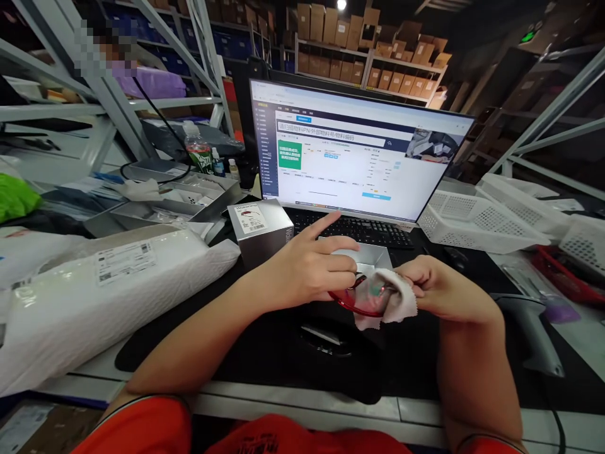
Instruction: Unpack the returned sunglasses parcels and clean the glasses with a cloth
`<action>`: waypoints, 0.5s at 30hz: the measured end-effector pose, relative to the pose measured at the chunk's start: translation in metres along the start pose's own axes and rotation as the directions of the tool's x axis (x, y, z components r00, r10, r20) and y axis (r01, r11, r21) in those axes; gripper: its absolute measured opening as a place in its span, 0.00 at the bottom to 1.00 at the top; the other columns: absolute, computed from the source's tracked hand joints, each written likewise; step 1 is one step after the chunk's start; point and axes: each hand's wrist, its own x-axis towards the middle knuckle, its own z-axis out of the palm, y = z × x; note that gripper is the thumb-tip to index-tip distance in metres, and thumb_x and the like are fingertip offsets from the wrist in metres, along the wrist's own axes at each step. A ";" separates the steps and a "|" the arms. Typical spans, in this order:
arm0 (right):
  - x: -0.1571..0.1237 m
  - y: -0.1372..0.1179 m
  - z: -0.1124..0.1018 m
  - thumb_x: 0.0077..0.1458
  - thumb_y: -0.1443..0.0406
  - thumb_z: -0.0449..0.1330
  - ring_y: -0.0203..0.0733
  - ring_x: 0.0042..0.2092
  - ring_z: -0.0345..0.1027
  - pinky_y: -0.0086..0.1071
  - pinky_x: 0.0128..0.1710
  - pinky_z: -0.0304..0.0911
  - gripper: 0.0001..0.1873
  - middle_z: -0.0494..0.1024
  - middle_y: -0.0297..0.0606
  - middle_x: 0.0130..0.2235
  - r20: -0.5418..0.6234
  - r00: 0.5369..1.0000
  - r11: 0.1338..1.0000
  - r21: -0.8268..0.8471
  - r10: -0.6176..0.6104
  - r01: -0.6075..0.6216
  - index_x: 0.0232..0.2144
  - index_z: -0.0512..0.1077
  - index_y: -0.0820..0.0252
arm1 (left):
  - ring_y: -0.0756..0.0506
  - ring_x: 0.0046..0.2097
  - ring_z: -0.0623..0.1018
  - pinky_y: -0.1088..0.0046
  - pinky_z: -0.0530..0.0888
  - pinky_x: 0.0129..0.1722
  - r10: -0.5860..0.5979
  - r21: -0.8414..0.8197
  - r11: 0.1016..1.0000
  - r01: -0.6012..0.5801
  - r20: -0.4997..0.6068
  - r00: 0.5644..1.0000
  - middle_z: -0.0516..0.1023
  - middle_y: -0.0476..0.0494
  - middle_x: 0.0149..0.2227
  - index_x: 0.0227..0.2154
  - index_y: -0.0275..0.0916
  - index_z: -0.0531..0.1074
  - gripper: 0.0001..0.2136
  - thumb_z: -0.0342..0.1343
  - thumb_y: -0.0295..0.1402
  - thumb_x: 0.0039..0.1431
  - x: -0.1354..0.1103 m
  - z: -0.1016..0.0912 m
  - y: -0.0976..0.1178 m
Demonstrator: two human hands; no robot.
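Note:
My left hand (314, 268) pinches one side of a pair of red-framed glasses (348, 304), its index finger pointing up toward the screen. At the other side, my right hand (423, 282) is closed on a white cloth (401, 306), which is folded around the clear lens. Part of the frame is hidden by the cloth and fingers. Just behind the hands lies an open silver box part (373, 257). A closed silver box (262, 227) with a label picturing red eyewear stands left of it. Below the hands, a black item with a shiny edge (326, 343) rests on the dark mat.
A monitor (340, 170) and keyboard (378, 233) stand behind the hands. At right are a barcode scanner (534, 334), a mouse (456, 257) and white baskets (482, 221). A wrapped white parcel (94, 309), an open tray (170, 205) and a drink bottle (198, 151) occupy the left.

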 end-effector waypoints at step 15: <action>0.017 0.006 0.022 0.51 0.71 0.62 0.37 0.30 0.70 0.28 0.31 0.63 0.10 0.79 0.34 0.29 -0.653 0.693 0.952 -0.221 -0.307 0.213 0.20 0.69 0.58 | 0.32 0.68 0.65 0.47 0.61 0.68 -0.917 -0.923 0.069 0.379 0.091 0.389 0.57 0.24 0.69 0.68 0.36 0.49 0.41 0.54 0.57 0.62 0.012 0.048 0.036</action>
